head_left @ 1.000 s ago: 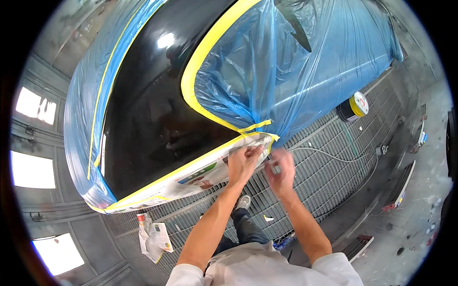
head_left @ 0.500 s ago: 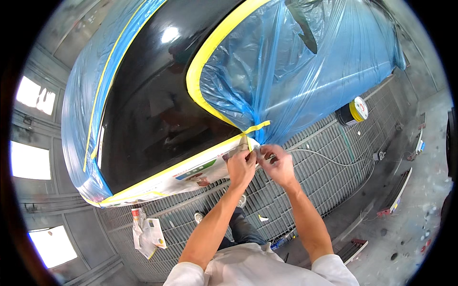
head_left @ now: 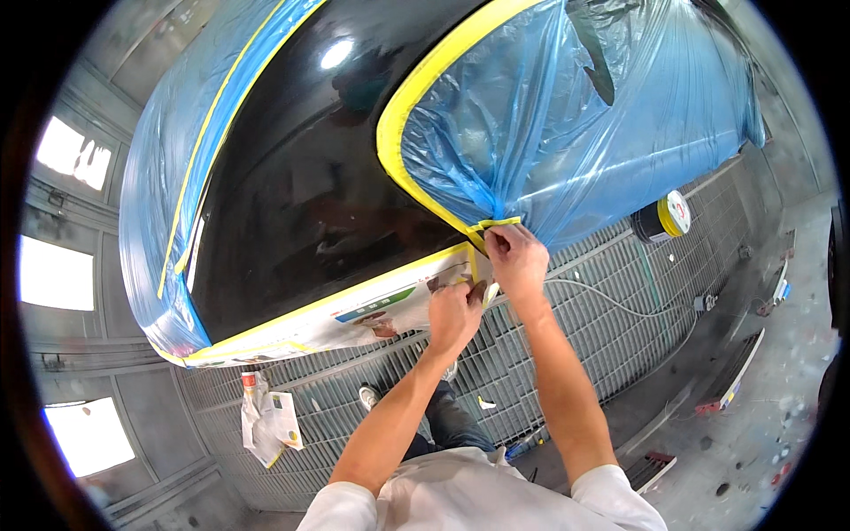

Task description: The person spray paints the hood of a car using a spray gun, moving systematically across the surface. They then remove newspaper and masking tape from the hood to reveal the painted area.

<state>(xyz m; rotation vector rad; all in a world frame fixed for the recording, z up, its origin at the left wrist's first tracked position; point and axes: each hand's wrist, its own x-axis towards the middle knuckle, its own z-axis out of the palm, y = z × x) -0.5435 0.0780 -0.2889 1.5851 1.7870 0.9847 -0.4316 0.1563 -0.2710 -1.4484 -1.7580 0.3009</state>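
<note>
A glossy black car panel [head_left: 292,212] fills the upper left, its edges lined with yellow masking tape [head_left: 390,133]. Crinkled blue plastic film [head_left: 602,168] covers the bodywork to its right. Printed masking paper [head_left: 354,311] hangs along the panel's near edge. My left hand [head_left: 455,317] is closed at the right end of this paper, fingertips pinching its edge. Just above and to the right, my right hand [head_left: 518,258] pinches the masking tape where film and panel corner meet. Its fingers partly hide that tape.
A black bucket with a yellow band [head_left: 662,218] stands on the floor grating [head_left: 602,354] at right. A pale hose [head_left: 602,299] runs across the grating. Crumpled paper [head_left: 270,425] lies at lower left. A long dark fixture [head_left: 733,376] lies at far right.
My right hand has moved up from the paper's end to the yellow tape at the corner. My left hand has moved slightly down along the paper. The whole view has shifted a little.
</note>
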